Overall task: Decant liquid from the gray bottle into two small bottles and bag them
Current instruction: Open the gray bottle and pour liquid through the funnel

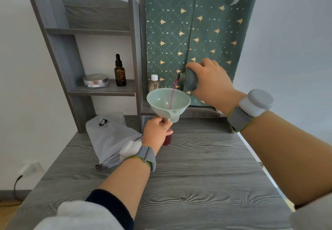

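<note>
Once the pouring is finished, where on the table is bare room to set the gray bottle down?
The widest bare patch of the table lies right of the small bottle, toward the right edge. Another lies at the front, between the forearms. The left is crowded: the white bag lies beside the left hand and funnel.

small bottle point(167, 140): mostly hidden behind left hand point(156, 131) | gray bottle point(189, 81): body covered by right hand point(210, 81)

No legible text, even on bag point(111, 140).
</note>
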Demonstrator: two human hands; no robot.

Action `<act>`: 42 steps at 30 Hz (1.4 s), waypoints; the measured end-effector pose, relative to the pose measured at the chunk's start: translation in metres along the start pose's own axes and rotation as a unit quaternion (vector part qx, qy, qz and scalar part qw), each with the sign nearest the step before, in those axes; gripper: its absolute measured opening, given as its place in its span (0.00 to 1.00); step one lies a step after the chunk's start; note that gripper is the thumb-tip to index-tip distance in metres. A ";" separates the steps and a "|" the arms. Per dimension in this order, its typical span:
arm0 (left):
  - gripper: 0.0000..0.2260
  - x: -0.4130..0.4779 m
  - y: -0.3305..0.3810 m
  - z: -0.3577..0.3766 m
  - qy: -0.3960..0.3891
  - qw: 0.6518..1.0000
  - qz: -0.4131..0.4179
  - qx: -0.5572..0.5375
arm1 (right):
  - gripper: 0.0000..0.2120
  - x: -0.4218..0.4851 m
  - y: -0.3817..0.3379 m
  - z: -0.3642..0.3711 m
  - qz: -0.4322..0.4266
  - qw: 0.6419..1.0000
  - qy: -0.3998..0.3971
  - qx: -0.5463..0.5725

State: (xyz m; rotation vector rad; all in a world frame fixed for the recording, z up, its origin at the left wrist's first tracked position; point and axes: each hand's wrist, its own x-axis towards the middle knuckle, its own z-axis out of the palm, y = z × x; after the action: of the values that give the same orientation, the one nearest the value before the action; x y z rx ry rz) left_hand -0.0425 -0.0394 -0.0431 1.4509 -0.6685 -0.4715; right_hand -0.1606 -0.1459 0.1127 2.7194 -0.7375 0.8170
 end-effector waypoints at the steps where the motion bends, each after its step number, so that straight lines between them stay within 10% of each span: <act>1: 0.03 0.000 0.000 0.000 0.000 1.000 -0.001 0.000 | 0.29 0.000 0.000 0.000 0.000 1.000 0.000 0.000; 20: 0.03 0.002 -0.002 0.001 0.002 1.000 -0.006 0.002 | 0.31 -0.003 0.004 -0.001 0.034 0.994 -0.015 0.105; 42: 0.05 0.007 -0.006 0.001 0.005 1.000 -0.017 -0.017 | 0.30 -0.086 0.030 0.057 0.247 0.907 -0.020 0.341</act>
State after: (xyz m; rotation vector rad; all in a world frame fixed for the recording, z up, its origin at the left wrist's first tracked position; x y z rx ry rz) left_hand -0.0371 -0.0450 -0.0479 1.4345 -0.6257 -0.4996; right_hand -0.2118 -0.1553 0.0189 3.1880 -1.4148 1.3451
